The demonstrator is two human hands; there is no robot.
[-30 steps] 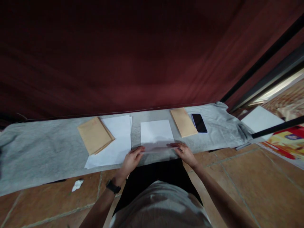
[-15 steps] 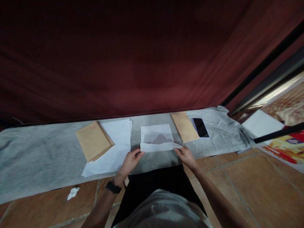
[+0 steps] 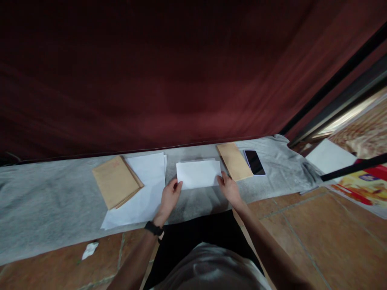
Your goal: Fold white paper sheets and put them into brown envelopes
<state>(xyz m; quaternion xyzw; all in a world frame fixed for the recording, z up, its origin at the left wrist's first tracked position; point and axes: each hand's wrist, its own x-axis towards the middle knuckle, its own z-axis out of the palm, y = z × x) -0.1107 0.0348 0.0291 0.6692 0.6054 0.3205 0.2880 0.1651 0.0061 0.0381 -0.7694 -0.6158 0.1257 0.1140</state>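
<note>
A white sheet of paper (image 3: pixel 198 174), folded over on itself, lies in front of me on the grey cloth. My left hand (image 3: pixel 171 196) pinches its lower left corner between thumb and fingers. At the right edge, my right hand (image 3: pixel 227 187) grips the same paper. Just beyond my right hand lies a single brown envelope (image 3: pixel 235 162). To the left of my left hand, several brown envelopes (image 3: pixel 116 181) are stacked on top of white paper sheets (image 3: pixel 149 177).
The grey cloth (image 3: pixel 60 193) covers a long low surface along a dark red curtain (image 3: pixel 181 80). A phone (image 3: pixel 254 162) lies right of the single envelope. A crumpled white tissue (image 3: pixel 90 250) is on the tiled floor (image 3: pixel 311 229). Black metal bars (image 3: pixel 353 167) stand at right.
Both hands have moved the paper's near part up and away from me, so it now covers nearly all of the far part.
</note>
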